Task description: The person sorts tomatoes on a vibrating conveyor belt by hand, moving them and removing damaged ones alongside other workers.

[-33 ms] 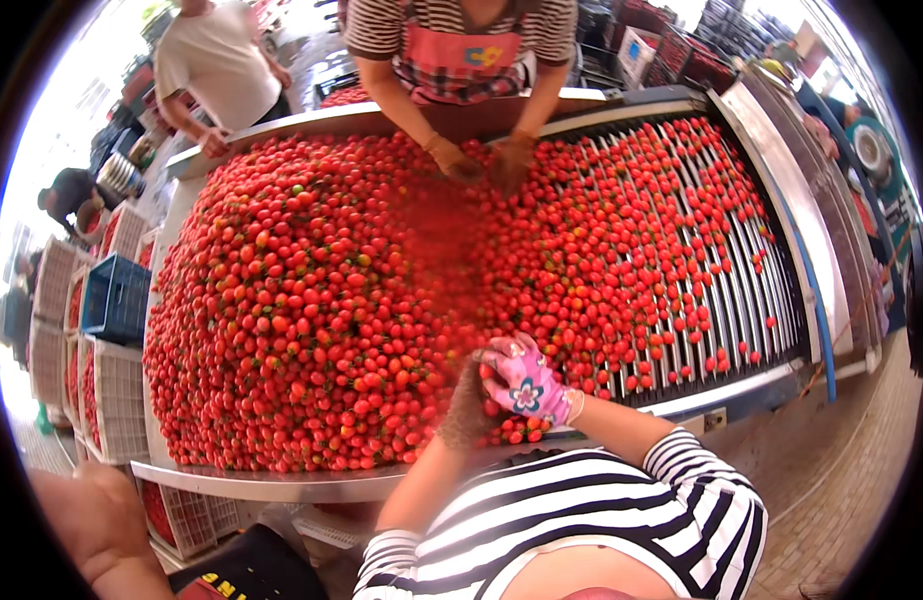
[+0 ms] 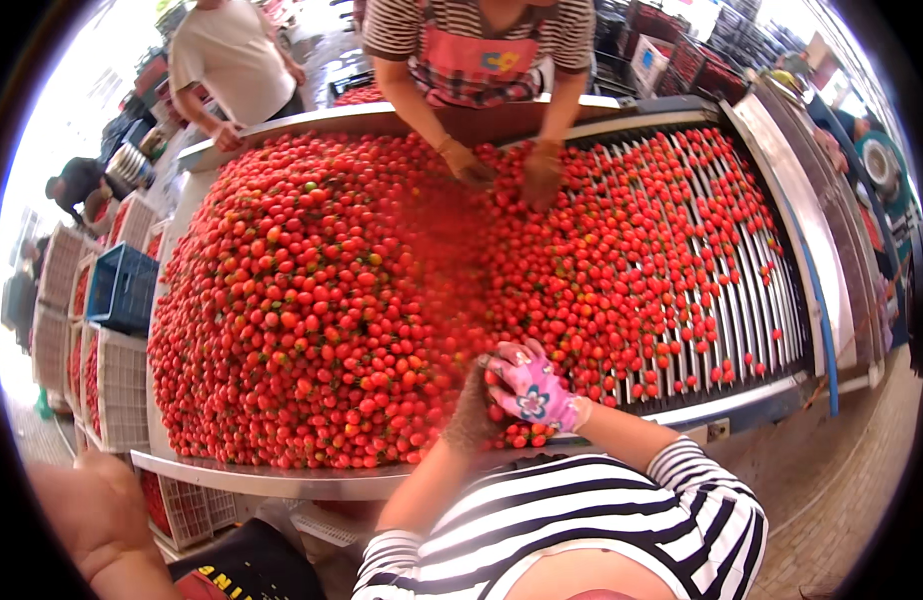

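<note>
My right hand point(image 2: 533, 390), in a pink glove with a flower print, is at the near edge of the sorting table. Its fingers are bent and closed against my left hand point(image 2: 470, 412), which wears a brownish, soiled glove. What lies between the two hands, if anything, is hidden, and the left fingers are mostly out of sight. Red cherry tomatoes point(image 2: 312, 290) lie heaped around and beyond both hands. A few sit just below the pink glove. Farther right, tomatoes spread in a thinner layer over the metal rollers point(image 2: 772, 290).
Across the table, a co-worker's gloved hands point(image 2: 542, 178) reach into the tomatoes. Another person point(image 2: 232, 62) stands at the far left corner. A blue crate point(image 2: 125, 288) and white crates point(image 2: 122, 390) stand at left. A bare arm point(image 2: 102, 520) shows at lower left. A metal rim point(image 2: 282, 482) edges the table.
The scene has shifted slightly right and down in the picture. My hands stay together at the table's near edge. The co-worker's hands have moved a little.
</note>
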Demonstrator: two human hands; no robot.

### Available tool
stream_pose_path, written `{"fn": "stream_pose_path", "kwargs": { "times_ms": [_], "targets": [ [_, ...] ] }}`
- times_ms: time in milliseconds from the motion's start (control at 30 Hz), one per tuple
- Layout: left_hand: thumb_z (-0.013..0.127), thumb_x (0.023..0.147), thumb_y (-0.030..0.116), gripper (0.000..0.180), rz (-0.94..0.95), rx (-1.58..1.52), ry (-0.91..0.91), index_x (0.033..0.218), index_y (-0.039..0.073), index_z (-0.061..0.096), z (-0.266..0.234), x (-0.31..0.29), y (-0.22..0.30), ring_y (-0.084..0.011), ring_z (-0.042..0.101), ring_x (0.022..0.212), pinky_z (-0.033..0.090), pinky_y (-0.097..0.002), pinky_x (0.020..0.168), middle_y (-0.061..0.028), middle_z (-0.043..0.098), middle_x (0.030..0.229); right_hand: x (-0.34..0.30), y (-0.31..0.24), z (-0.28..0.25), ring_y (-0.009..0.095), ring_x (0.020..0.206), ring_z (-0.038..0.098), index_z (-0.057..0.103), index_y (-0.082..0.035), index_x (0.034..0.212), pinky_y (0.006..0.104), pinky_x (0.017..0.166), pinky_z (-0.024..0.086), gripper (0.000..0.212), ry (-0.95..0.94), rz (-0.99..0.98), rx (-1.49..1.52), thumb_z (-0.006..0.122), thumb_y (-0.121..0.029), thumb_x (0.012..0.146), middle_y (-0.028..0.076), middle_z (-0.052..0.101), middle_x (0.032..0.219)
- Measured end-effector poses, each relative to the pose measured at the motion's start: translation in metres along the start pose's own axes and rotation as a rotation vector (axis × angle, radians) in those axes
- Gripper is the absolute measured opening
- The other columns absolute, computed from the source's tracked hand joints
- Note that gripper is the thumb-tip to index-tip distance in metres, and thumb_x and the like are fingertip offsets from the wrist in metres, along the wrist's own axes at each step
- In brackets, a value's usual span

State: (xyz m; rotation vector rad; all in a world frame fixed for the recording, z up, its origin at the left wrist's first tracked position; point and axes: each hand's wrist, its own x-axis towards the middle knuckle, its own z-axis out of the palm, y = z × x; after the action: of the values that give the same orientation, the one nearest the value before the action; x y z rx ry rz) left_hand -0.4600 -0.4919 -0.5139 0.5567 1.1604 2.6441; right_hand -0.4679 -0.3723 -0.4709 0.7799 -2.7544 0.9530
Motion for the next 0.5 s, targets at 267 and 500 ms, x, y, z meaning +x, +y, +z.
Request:
{"fn": "stream_pose_path", "kwargs": {
  "times_ms": [267,500],
  "targets": [
    [0.05,0.087,0.055,0.048,-0.705,-0.852,0.438,0.104,0.012,0.062,-0.021,-0.031,0.037,-0.0325,0.052,0.112,0.04,-0.0542,0.095,-0.0124,0.058,0.119,-0.069,0.208,-0.121,0.03,0.119,0.046,0.047,-0.009,0.129,0.0384,0.1,0.038,0.056,0.481,0.787,-0.482,0.061,-0.039,0.084,0.015,0.049,0.127],
    [0.053,0.084,0.056,0.048,-0.502,-0.702,0.522,0.098,0.011,0.063,-0.024,-0.037,0.041,-0.0344,0.055,0.107,0.043,-0.0547,0.093,-0.012,0.06,0.112,-0.156,0.286,-0.098,0.028,0.111,0.052,0.055,-0.014,0.124,0.0419,0.091,0.043,0.06,0.409,0.674,-0.855,0.057,-0.054,0.079,0.015,0.054,0.123]
  ]
}}
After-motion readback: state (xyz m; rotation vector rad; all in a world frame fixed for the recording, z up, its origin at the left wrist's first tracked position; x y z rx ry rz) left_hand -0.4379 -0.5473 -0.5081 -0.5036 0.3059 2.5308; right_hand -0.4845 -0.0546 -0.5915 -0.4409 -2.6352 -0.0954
